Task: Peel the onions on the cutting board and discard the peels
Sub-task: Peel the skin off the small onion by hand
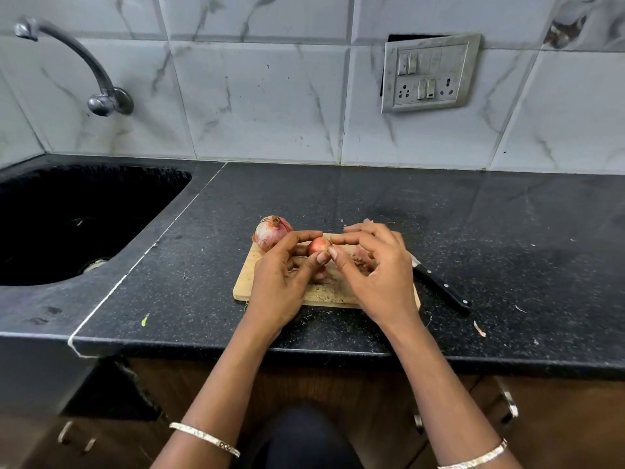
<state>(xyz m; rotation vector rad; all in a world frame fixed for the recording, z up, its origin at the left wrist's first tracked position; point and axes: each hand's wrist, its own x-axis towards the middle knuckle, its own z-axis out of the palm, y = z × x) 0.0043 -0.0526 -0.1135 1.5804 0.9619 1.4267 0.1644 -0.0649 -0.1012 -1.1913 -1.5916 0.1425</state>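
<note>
A small reddish onion (318,245) is held above the wooden cutting board (247,282) between the thumb and fingers of my left hand (280,282). My right hand (375,275) pinches at the onion's right side with thumb and forefinger. A bigger unpeeled red onion (270,233) rests at the board's far left corner, just behind my left fingers. Loose pinkish peel pieces (360,262) lie on the board, partly hidden under my right hand.
A black-handled knife (443,287) lies on the dark granite counter (507,248) right of the board. A black sink (77,221) with a wall tap (101,93) is at left. A peel scrap (479,329) lies near the counter's front edge.
</note>
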